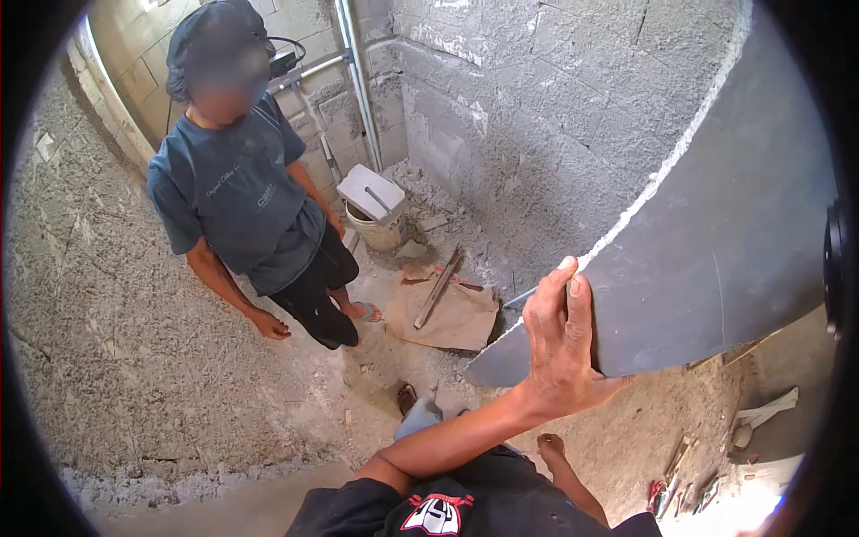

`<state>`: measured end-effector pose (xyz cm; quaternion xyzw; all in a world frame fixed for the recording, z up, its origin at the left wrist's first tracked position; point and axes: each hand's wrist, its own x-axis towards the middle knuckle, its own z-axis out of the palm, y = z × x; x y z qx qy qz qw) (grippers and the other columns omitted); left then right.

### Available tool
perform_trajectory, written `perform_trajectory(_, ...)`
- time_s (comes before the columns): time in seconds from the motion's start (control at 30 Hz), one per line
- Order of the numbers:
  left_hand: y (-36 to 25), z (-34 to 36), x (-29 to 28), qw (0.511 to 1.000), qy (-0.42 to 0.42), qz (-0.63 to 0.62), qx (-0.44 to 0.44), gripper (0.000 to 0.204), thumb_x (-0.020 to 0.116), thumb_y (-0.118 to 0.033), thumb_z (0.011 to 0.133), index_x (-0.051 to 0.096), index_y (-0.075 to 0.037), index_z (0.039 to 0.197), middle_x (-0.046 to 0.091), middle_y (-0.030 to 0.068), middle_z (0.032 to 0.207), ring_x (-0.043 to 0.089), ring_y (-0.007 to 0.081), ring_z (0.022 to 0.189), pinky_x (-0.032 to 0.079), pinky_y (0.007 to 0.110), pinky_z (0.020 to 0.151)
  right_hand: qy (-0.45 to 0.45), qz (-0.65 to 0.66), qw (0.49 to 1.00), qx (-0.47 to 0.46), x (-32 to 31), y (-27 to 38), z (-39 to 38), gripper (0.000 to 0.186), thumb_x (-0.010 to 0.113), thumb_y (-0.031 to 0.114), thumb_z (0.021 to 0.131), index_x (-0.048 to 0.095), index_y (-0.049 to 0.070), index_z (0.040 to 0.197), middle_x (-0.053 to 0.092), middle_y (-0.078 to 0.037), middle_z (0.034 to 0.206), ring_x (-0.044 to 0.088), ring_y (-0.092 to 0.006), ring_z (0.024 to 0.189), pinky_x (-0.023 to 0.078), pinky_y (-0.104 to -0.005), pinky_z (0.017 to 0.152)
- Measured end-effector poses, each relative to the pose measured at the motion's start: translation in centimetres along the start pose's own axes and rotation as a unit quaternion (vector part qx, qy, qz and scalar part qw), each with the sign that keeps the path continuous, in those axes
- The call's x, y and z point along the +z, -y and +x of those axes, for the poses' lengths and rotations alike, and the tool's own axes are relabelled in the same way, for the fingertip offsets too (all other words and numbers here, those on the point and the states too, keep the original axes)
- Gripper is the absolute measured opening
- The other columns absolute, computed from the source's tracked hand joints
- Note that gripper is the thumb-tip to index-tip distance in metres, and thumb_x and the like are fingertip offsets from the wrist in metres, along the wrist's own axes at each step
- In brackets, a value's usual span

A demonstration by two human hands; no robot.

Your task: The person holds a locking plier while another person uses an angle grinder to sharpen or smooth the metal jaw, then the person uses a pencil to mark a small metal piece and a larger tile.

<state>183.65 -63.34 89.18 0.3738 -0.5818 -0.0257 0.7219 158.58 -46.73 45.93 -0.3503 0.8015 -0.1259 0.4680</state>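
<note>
A large grey tile (707, 224) with a rough, white chipped edge fills the right side, tilted in front of the wall. My left arm reaches across my body, and my left hand (564, 336) is closed on the tile's lower left part, fingers up at the chipped edge. Low beside my body hangs my right hand (552, 444), small in view, its fingers curled with nothing visible in them. A dark round object (834, 268), which I cannot make out, touches the tile's right side at the picture's rim.
At the left a co-worker (246, 192) stands facing me, arms down. Behind are a bucket (380, 228) with a white lid-like piece on top and pipes (358, 85) along the wall. A brown sheet (447, 313) carries a wooden strip (438, 288). Tools (684, 488) lie at lower right.
</note>
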Motion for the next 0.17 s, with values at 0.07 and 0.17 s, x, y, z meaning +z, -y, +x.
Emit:
perform_trajectory(0.07, 0.0, 0.0, 0.1, 1.000, -0.003, 0.004, 0.003, 0.118, 0.086, -0.036, 0.057, 0.018, 0.004, 0.145, 0.029, 0.0299, 0.139, 0.039, 0.0410, 0.119, 0.031, 0.049, 0.094, 0.005, -0.005, 1.000, 0.004, -0.2, -0.4, 0.4, 0.034, 0.064, 0.029, 0.082, 0.065, 0.003, 0.103, 0.067, -0.016, 0.099, 0.066, -0.0267, 0.087, 0.052, -0.0393, 0.076)
perform_trajectory(0.17, 0.0, 0.2, 0.1, 1.000, -0.005, 0.007, 0.001, 0.116, 0.086, -0.037, 0.059, 0.019, 0.002, 0.146, 0.027, 0.0295, 0.140, 0.038, 0.0411, 0.120, 0.031, 0.050, 0.094, 0.011, -0.023, 1.000, 0.011, -0.5, -1.3, 1.7, 0.035, 0.064, 0.030, 0.083, 0.064, 0.004, 0.107, 0.067, -0.016, 0.099, 0.066, -0.0274, 0.088, 0.052, -0.0392, 0.076)
